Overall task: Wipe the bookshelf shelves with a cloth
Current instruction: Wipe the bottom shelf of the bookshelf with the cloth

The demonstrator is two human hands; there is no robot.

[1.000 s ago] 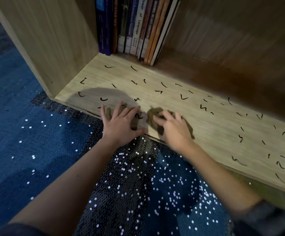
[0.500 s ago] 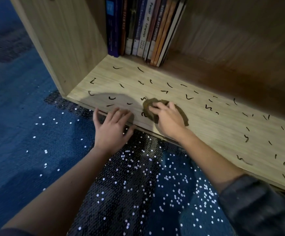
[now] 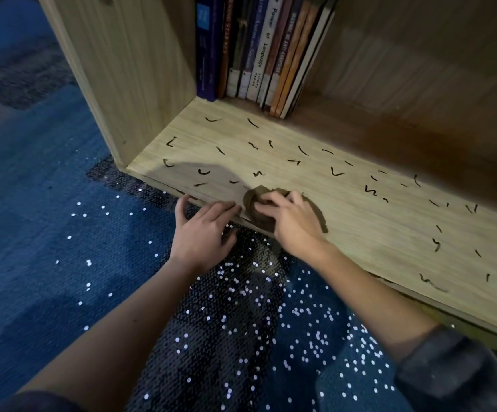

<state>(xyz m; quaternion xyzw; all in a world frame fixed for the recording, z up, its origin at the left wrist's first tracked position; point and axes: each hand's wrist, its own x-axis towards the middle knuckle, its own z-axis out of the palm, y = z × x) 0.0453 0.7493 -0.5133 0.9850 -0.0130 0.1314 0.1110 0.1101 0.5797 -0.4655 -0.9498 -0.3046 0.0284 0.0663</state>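
Observation:
The bottom shelf [image 3: 360,221] of a light wooden bookshelf is covered with many short dark marks. A small brown cloth [image 3: 254,203] lies bunched on the shelf near its front edge. My right hand [image 3: 291,224] rests on top of the cloth with its fingers curled over it, pressing it onto the wood. My left hand [image 3: 202,230] sits just left of the cloth at the shelf's front edge, fingers spread and straight, fingertips touching the edge.
Several books [image 3: 259,49] stand upright at the back left of the shelf. The bookshelf's left side panel [image 3: 128,69] rises beside them. A blue carpet [image 3: 48,233] and a dark sequined fabric [image 3: 241,337] lie below the shelf.
My left hand has slid back off the shelf to its front edge. My right hand with the cloth has stayed near the front edge, shifting slightly.

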